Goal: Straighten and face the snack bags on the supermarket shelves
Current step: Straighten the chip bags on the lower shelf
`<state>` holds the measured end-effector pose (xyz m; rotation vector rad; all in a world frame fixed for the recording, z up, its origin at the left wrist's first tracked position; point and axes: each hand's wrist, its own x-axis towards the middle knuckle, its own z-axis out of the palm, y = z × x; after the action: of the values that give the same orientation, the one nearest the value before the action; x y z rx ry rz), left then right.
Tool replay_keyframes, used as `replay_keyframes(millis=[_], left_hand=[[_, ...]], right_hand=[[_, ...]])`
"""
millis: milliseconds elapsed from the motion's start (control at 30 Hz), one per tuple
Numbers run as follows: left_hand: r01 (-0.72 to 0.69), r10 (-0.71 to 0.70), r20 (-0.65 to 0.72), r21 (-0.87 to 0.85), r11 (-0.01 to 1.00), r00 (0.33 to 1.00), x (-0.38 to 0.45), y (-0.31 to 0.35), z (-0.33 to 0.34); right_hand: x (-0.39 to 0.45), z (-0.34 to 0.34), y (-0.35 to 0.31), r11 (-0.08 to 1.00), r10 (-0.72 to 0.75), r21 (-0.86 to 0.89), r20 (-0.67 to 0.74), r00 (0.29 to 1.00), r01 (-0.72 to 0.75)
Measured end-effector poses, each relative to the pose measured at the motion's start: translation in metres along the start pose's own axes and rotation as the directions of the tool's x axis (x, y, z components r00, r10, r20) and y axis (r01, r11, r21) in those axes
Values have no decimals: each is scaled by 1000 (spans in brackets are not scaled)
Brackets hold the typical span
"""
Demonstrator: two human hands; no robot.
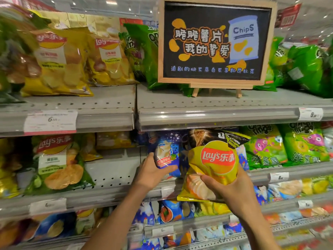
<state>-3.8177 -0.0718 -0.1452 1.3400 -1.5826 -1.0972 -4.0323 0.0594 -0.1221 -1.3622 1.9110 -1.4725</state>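
Down on the second shelf (111, 175), right under the chalkboard chips sign (215, 40), both hands are busy. The right hand (232, 192) grips a yellow Lay's bag (212, 165) by its lower half, fingers curled round the front, so the bottom of the bag is mostly covered. That bag is held out in front of the shelf edge, tilted a bit, logo facing the camera. Its top corner overlaps a black bag (223, 137) behind it, and I can't read much of that one.

The left hand (155, 170) holds a blue bag with a cat picture (166, 150), thumb across the lower front, fingers hidden behind it. This one stands on the second shelf just beside the yellow one. The two hands are apart, each on its own bag.

To the right are green onion-ring bags (286, 145), upright, partly cut off by the frame edge. To the left a green Lay's bag (57, 163) leans back with bare shelf next to it. The top shelf's yellow bags (57, 60) are blurry, and the far left is just smear. Price tags (50, 120) are too soft to read fully. Lower shelves are a mess of blue packs (169, 212), mostly blocked by the forearms.
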Motion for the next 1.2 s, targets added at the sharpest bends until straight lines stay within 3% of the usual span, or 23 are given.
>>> replay_keyframes(millis=[100,167,267,367,500,733,933,1200], left_hand=[[-14,18,-58,69,998,998,-12,-11,-24],[-56,99,-160,251,966,982,-25,-17,-49],[-108,246,-222,497,861,943,-54,-28,-95],[-176,420,-191,702,690,887,-81,-41,-138],[-179,579,-195,831,526,792,-100,-58,-182],[-119,521,-116,910,396,846,-106,-81,-199],[-84,463,-152,889,449,873,-104,-84,-187],[-79,518,-241,850,520,821,-104,-88,-178]], right_hand=[[-10,23,-18,1000,-14,21,23,1000,14],[-16,41,-30,999,-42,23,31,999,41],[-24,70,-50,997,-82,4,60,995,82],[-27,104,-65,996,-92,-2,95,991,93],[-23,152,-85,993,-116,-15,133,984,119],[-2,208,-100,992,-107,-54,161,981,117],[1,229,-90,995,-14,-95,283,959,43],[-3,224,-85,993,40,-121,387,921,8]])
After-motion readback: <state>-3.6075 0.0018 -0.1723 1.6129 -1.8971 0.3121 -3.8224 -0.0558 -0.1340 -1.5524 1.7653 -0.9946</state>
